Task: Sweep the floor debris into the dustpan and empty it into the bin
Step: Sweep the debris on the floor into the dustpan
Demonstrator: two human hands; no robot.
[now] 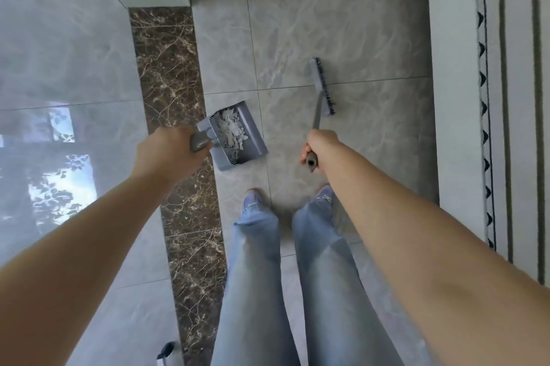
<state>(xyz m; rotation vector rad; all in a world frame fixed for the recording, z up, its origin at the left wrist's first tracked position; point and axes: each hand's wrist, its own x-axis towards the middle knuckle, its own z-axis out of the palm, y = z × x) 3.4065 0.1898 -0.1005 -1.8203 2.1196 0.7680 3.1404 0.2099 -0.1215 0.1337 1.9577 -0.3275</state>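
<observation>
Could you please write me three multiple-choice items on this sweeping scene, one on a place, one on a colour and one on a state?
1. Where do the white paper scraps lie?
A. inside the dustpan
B. scattered on the rug
C. under the broom head

2. What colour is the stone strip set in the floor, left of the dustpan?
A. white
B. dark brown with pale veins
C. green

3. What is the right hand doing?
A. hanging free
B. pressing flat on the floor
C. gripping the broom handle

Answers:
1 A, the scraps are heaped in the grey pan, whose handle the left hand holds.
2 B, the strip is brown marble between the grey tiles.
3 C, its fingers curl round the handle's end, with the broom head out ahead on the tiles.
</observation>
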